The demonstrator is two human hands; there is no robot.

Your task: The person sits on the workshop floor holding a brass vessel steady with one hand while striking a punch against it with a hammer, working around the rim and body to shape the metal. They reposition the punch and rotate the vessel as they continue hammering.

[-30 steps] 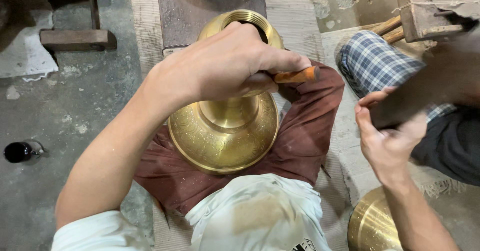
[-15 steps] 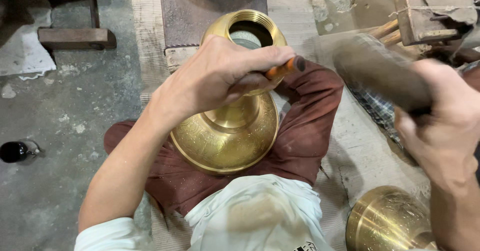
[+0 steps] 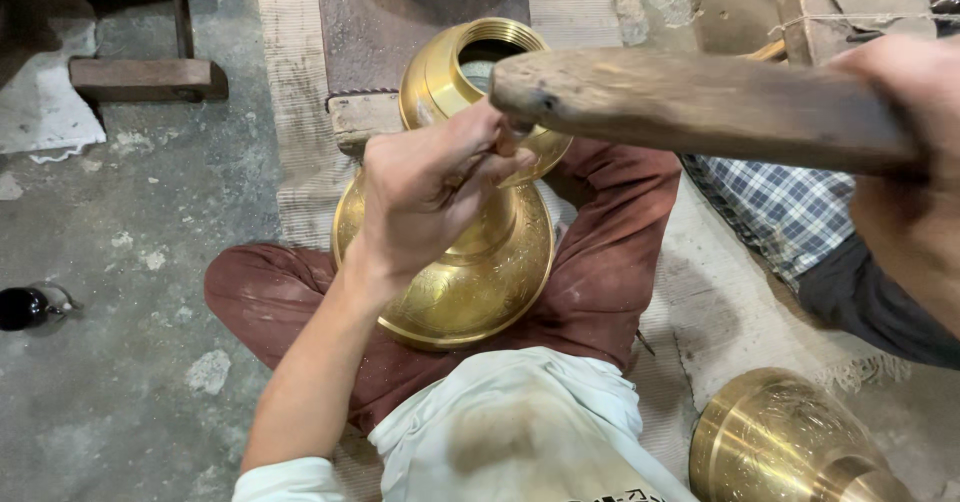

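The floor [image 3: 120,262] is rough grey concrete, open to the left of the seated person, whose legs in brown trousers [image 3: 610,252] fold around the work. A woven mat [image 3: 720,302] runs under them to the right and ends in a frayed edge. The brass vessel [image 3: 470,282] lies tilted in the lap, wide base toward the camera, threaded mouth pointing away; its neck is mostly hidden behind the left hand [image 3: 430,187]. A second brass vessel [image 3: 780,442] sits at the lower right, cut off by the frame.

The wooden mallet [image 3: 690,102] crosses the upper right, blurred, its blunt end just above the vessel's shoulder — whether it touches is unclear. The right hand [image 3: 910,152] is closed around its handle, though blur and the frame edge hide the fingers. Checked cloth [image 3: 790,212] shows below it.

The left forearm rises from the lower left, wrist bent. Its grip is closed, fingers curled against the vessel's neck — what they pinch is hidden. A small dark bottle [image 3: 30,307] lies at the far left, well apart.
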